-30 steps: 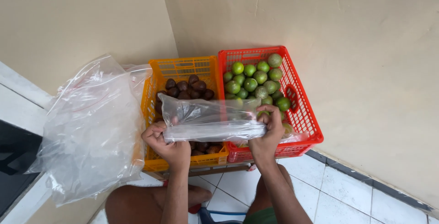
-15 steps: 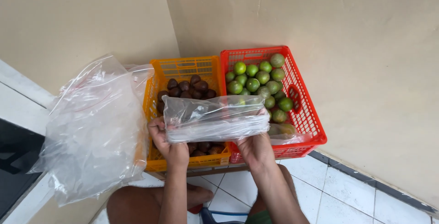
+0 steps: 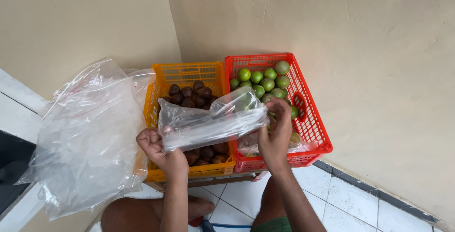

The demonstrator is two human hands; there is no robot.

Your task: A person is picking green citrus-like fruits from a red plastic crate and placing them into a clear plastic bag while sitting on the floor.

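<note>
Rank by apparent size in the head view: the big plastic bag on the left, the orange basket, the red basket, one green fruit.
1. big plastic bag, nearest the camera
2. red basket and orange basket, too alike to rank
3. green fruit

A clear plastic bag (image 3: 213, 120), thin and crinkled, is stretched sideways between both hands above two crates. It slopes, its three-o'clock end higher than its nine-o'clock end. The lower edge is bunched into a thick fold. Dark fruit and green fruit show through the film.
</note>
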